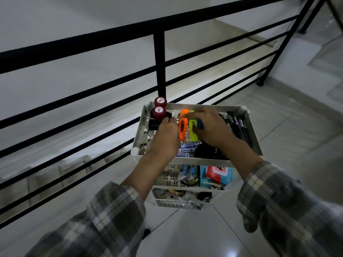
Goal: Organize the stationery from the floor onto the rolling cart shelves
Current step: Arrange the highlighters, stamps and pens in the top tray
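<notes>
A white rolling cart (202, 106) stands against a black railing. On its top shelf are two red-capped stamps (159, 112), a black block (153, 124), an orange cutter (182, 127), a yellow-green cutter (192, 133), white Teknox tubes (188, 147) and black pens (238, 125). My left hand (166, 138) pinches a small black item next to the stamps. My right hand (213, 129) grips a blue item (200, 124) beside the yellow-green cutter.
The black metal railing (159, 58) runs behind and left of the cart, with a stairwell below. Lower shelves hold a blue-and-red wipes pack (217, 174), blue clips and small dark items. Glossy floor tiles lie right of and in front of the cart.
</notes>
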